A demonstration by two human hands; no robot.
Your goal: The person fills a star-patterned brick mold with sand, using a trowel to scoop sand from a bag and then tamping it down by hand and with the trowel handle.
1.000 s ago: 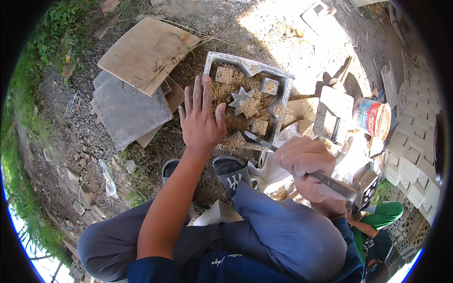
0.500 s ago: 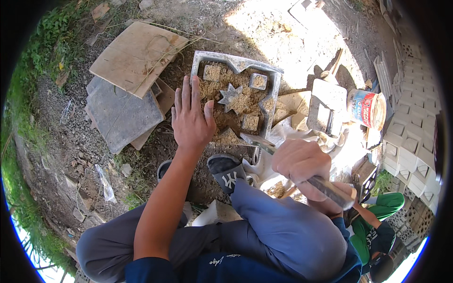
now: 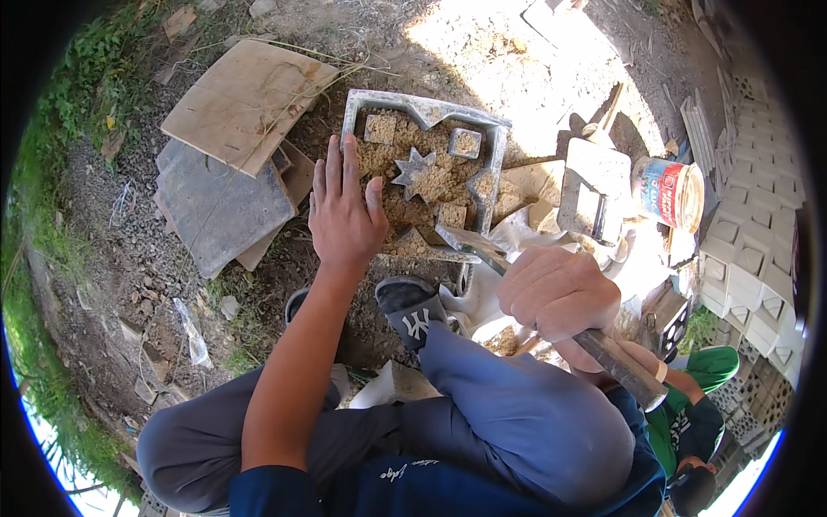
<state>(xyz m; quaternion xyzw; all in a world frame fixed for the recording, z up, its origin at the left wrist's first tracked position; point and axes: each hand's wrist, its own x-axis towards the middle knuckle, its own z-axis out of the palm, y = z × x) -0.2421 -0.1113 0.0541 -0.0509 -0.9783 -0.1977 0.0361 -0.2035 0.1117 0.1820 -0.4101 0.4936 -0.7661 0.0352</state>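
"One mould [image 3: 497, 164]: where?"
"On the ground [image 3: 379, 43], holding crumbly mix [image 3: 435, 183]."
"The hands?"
"Left hand [image 3: 345, 220] over its left rim, unclenched, fingers straight; right hand [image 3: 558, 291] clenched round a metal tool [image 3: 620, 369], tip at the mould's near-right corner."
"Beyond?"
"Boards [image 3: 250, 103] left of the mould, bucket [image 3: 669, 191] right."

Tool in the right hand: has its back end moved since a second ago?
Yes: the tool's back end has swung down the view and slightly right, farther from the bucket.
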